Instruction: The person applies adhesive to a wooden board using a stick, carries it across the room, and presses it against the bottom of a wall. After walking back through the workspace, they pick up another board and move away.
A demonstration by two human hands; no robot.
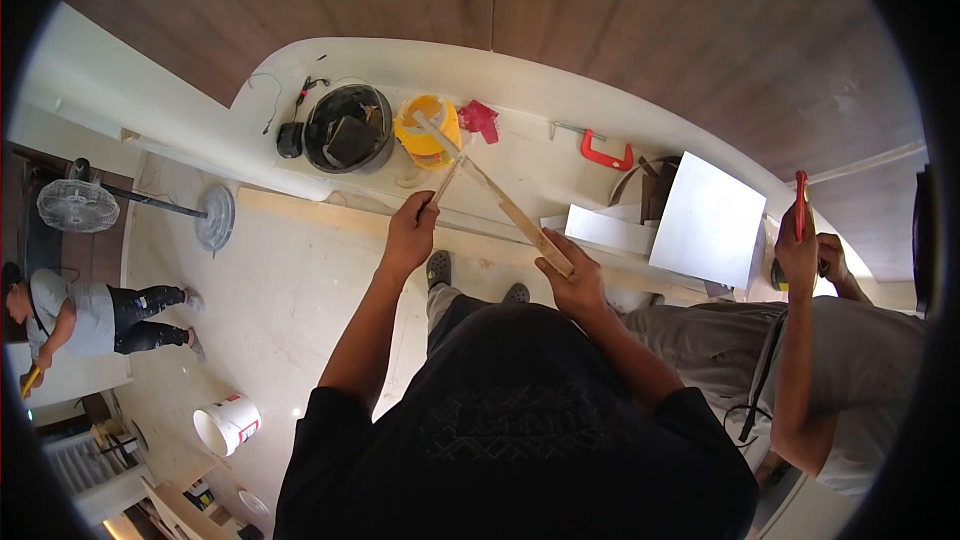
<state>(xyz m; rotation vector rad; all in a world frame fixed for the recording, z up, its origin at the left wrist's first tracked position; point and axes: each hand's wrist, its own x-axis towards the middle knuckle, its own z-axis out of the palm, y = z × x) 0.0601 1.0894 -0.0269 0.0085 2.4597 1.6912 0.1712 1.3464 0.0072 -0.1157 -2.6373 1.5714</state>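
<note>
My right hand (575,278) is closed round the lower end of a long, pale wooden strip (508,206) that slants up and left. With my left hand (410,233) I pinch a thin stick (448,182), whose upper end meets the strip near its top. Behind that meeting point stands a yellow bucket (428,148) with another pale stick leaning at its mouth. Left of it is a black bucket (348,128) with dark pieces inside, and right of it lies a red cloth (480,122).
A red clamp (606,152) and a white panel (708,220) lie on the ledge. At right, a co-worker (850,370) holds a red-handled tool. Another person (100,315), a standing fan (215,218) and a white bucket (228,425) are at left.
</note>
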